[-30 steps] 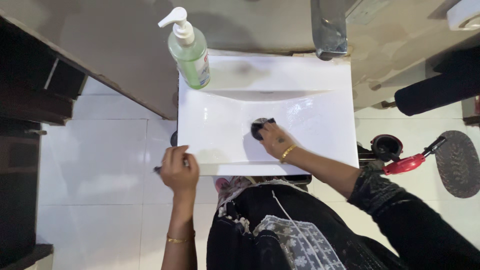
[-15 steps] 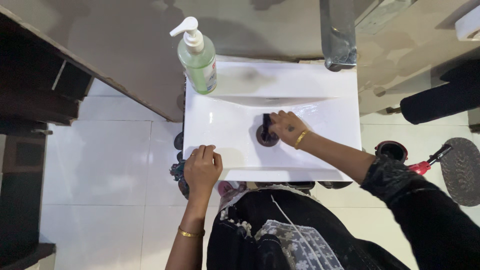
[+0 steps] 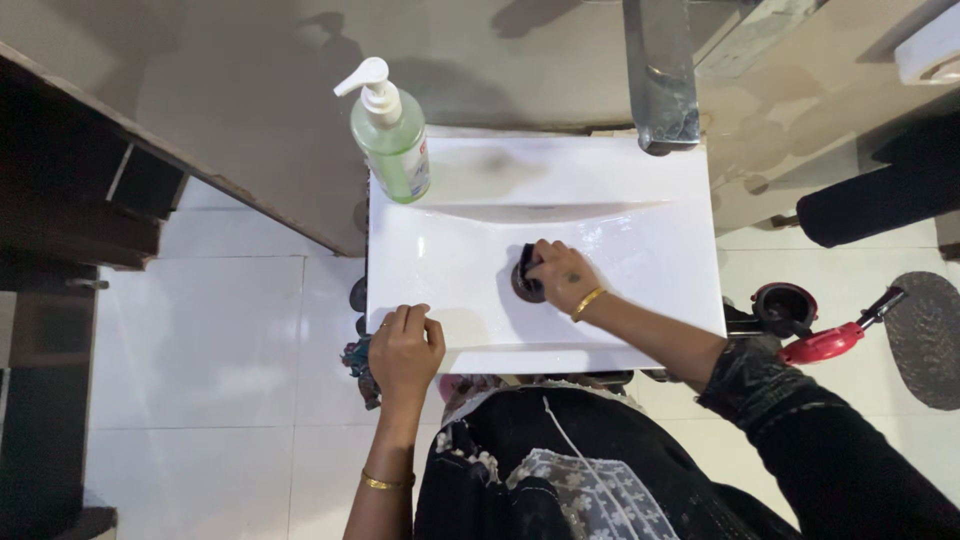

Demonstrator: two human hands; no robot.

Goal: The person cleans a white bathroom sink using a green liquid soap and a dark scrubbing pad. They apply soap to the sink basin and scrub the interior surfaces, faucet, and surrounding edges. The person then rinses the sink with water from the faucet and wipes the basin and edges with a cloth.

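Fingers of the left hand curl over the front rim of a white sink, at about seven o'clock on the basin; the knuckles are bent and the fingertips press the rim, with nothing seen held in them. A gold bangle circles that wrist, lower in the frame. Just beyond the sink's left edge, at nine o'clock from the hand, a bundle of dark cloth hangs against the white floor tiles.

At eleven o'clock on the sink stands a pump bottle of pale green liquid, upright on the back ledge, its white nozzle pointing left.

Near the centre of the basin lies the dark round drain. The right hand rests over it from the three o'clock side, fingers clenched on a small dark scrubber that stands against the drain's upper edge. A second gold bangle sits on that wrist, and a dark sleeve runs off toward five o'clock.

At one o'clock above the basin, a metal tap juts from the wall over the back ledge. Farther right, on the floor at three o'clock, lie a red-handled brush and a dark oval mat, well apart from the sink.
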